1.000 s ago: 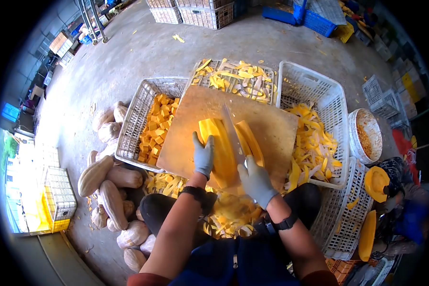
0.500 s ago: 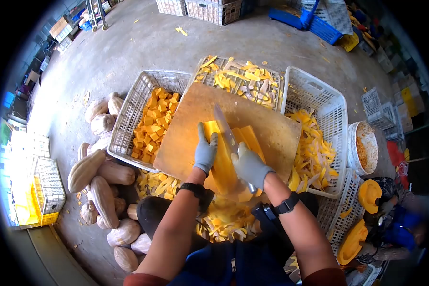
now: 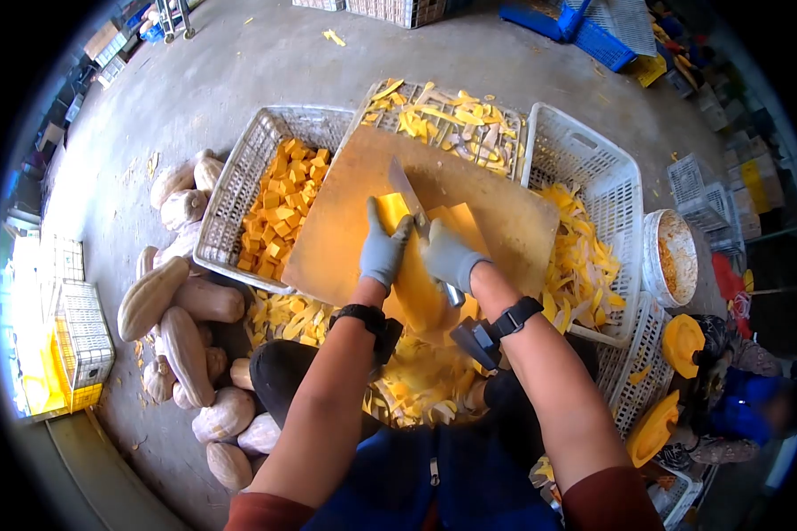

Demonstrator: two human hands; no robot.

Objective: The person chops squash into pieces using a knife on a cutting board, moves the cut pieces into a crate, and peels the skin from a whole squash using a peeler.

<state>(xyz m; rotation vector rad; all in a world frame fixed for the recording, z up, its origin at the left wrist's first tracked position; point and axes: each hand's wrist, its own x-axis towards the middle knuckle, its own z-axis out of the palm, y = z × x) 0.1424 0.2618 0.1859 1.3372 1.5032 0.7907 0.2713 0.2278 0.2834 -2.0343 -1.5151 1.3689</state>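
Observation:
My left hand (image 3: pixel 384 248), in a grey glove, is closed around a long peeled pumpkin piece (image 3: pixel 418 290) on the wooden cutting board (image 3: pixel 332 237). In my right hand (image 3: pixel 452 257), gloved too, is a kitchen knife (image 3: pixel 406 188); its handle end sticks out below the palm. The blade lies along the right side of the piece, pointing away from me. Whether its edge is in the flesh I cannot tell. Beside my right hand, more peeled pumpkin (image 3: pixel 462 226) rests on the board, partly hidden by the hand.
Pumpkin cubes fill part of a white crate (image 3: pixel 224 205) at left. Peels lie in a right-hand crate (image 3: pixel 630 190) and on a crate behind the board. Whole pumpkins (image 3: pixel 186 356) are piled at left. A white bucket (image 3: pixel 687 265) and another person (image 3: pixel 739 407) with pumpkin halves are at right.
Both hands have shifted slightly upward on the pumpkin piece, and the knife has moved a little up and left with my right hand. The whole view has tilted slightly.

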